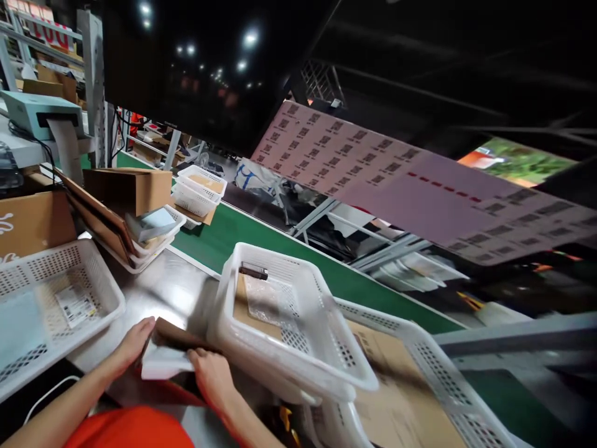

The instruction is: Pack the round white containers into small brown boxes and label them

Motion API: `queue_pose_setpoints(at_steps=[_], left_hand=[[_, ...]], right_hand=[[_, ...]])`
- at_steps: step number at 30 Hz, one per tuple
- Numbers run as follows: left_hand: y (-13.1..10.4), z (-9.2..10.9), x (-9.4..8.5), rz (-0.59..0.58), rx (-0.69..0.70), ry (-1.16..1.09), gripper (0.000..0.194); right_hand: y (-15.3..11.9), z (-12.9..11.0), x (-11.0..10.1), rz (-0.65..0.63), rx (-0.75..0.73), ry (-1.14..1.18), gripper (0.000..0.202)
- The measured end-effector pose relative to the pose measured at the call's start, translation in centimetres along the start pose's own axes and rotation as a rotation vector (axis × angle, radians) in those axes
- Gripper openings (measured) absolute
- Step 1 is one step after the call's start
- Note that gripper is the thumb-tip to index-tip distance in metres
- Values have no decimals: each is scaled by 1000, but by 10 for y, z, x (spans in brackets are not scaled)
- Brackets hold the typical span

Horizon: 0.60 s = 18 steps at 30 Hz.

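My left hand (133, 342) and my right hand (212, 373) hold a small flat parcel (165, 351) between them, brown cardboard on top and white below, low over a shiny metal worktop (158, 289). The left hand grips its left end, the right hand its right end. Just right of the parcel a white plastic basket (298, 373) sits tilted, with cardboard and a clear bag inside. It rests partly on a second white basket (420, 348) that holds flat cardboard.
Another white basket (100, 280) with a labelled packet stands at the left. Behind it are folded cardboard boxes (125, 186), more white baskets (200, 186) and a green conveyor belt (242, 227). A pink barcode sheet (373, 168) hangs overhead. A label printer (37, 112) sits far left.
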<state>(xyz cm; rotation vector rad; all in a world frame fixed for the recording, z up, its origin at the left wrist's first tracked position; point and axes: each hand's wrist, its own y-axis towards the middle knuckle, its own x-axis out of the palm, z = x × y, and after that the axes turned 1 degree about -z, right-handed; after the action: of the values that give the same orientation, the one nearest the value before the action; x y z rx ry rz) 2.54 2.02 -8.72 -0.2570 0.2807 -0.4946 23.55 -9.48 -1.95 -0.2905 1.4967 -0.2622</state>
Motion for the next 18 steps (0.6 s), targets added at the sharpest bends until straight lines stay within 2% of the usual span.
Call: queue_pose_setpoints(at_steps=[2, 3, 5, 6, 7, 9, 11, 15, 16, 18], left_hand=[[0, 2, 4, -2, 8, 16, 62], [-1, 3, 6, -3, 12, 18, 64], [-4, 3, 9, 6, 21, 31, 65], [-4, 2, 10, 12, 22, 37, 66], [-4, 1, 11, 17, 19, 43, 66], [-2, -4, 12, 31, 12, 56, 66], [2, -10, 13, 47, 24, 52, 64], [5, -15, 9, 51, 80, 22, 59], [3, -13, 7, 81, 124, 35, 57], [-3, -1, 0, 118, 296, 95, 51]], right_hand=[[5, -4, -1, -57, 28, -16, 41], [7, -5, -3, -76, 30, -19, 55], [8, -5, -8, -76, -36, 10, 83], [7, -5, -12, -57, -101, 41, 85], [7, -5, -15, -44, -162, 65, 78], [6, -7, -20, -52, -220, 73, 49], [7, -10, -23, -79, -154, 34, 29], [8, -15, -24, -2, 5, 23, 30], [8, -15, -24, 22, 30, 28, 31], [9, -14, -23, 62, 67, 38, 31]])
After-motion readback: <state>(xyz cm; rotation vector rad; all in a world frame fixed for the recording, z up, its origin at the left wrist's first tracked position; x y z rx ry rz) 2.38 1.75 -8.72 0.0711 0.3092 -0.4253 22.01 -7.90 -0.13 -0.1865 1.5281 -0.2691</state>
